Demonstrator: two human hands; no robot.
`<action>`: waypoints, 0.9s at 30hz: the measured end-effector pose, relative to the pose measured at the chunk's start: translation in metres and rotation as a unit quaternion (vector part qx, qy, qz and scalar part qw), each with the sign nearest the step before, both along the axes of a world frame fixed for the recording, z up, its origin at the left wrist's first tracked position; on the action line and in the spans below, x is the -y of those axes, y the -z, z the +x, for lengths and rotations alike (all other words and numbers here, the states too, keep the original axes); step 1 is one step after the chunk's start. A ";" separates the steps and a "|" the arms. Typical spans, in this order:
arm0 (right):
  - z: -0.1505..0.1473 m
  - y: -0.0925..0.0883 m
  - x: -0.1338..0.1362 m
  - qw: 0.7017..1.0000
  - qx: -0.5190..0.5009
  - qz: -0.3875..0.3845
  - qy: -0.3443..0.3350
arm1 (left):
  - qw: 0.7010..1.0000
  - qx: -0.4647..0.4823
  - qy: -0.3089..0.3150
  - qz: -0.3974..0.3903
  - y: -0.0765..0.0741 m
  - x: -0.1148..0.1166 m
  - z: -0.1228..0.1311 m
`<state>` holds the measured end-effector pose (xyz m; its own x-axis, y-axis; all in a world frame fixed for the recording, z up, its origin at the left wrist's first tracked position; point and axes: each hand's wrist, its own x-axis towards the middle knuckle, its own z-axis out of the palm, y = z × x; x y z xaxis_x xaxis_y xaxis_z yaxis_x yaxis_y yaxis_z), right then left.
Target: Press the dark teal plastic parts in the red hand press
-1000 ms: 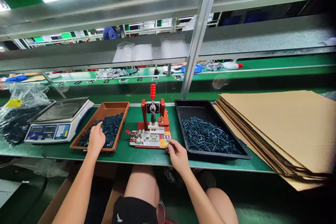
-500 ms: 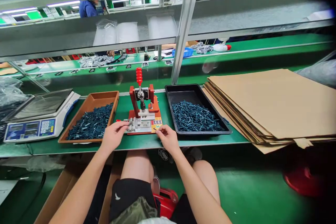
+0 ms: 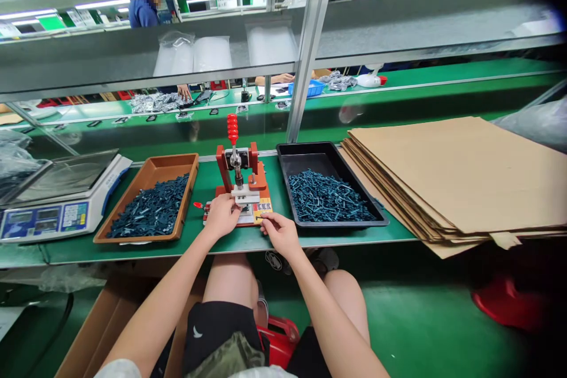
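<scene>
Setting: a factory line, with a green bench [image 3: 230, 242] under a grey shelf [image 3: 398, 23] held up by a metal post [image 3: 305, 65].
Left hand [image 3: 222, 215]: lies on the near left part of the red press [image 3: 241, 180], fingers curled down over its metal base plate. Whether they pinch a part cannot be told.
Right hand [image 3: 279, 233]: fingers bent, tips touching the front right corner of the base plate. Whether they grip it cannot be told.
Press: stands at the middle of the bench between two trays, its red-knobbed lever [image 3: 232, 128] upright.
Brown tray [image 3: 188, 189]: just left of the press, holding a heap of dark blue parts [image 3: 153, 212].
Black tray [image 3: 325, 158]: just right of the press, with a similar heap of parts [image 3: 330, 198] in its near half.
Scale [image 3: 57, 198]: left of the brown tray, pan bare.
Cardboard sheets [image 3: 465, 171]: a flat stack on the right, jutting over the bench edge.
Behind: a green conveyor [image 3: 420, 91] carrying small packets; another person's hand [image 3: 183, 92] at it, and a person in blue [image 3: 144, 12] farther back.
</scene>
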<state>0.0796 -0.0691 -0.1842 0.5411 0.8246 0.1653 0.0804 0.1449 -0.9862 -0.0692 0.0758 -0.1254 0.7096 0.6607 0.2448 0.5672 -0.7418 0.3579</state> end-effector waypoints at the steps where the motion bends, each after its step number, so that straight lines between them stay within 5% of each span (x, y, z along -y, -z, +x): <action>1: 0.000 0.000 0.000 1.000 -0.003 0.005 -0.004 | 1.000 -0.001 -0.013 0.005 0.001 0.001 0.000; 18: 0.002 0.000 -0.007 0.999 0.049 -0.015 0.012 | 0.997 -0.068 -0.021 -0.001 -0.007 0.002 0.008; 22: 0.012 -0.013 -0.020 0.989 0.144 -0.017 0.025 | 0.998 -0.060 -0.031 -0.002 -0.008 0.000 0.008; 27: 0.015 -0.017 -0.050 0.978 0.204 -0.035 -0.032 | 0.997 -0.070 0.035 -0.026 -0.014 -0.004 0.000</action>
<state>0.0949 -0.0194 -0.1676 0.3890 0.8718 0.2977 0.4619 0.0951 -0.8818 -0.0692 0.0795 -0.1117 0.7792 0.6175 0.1071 0.5619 -0.7640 0.3170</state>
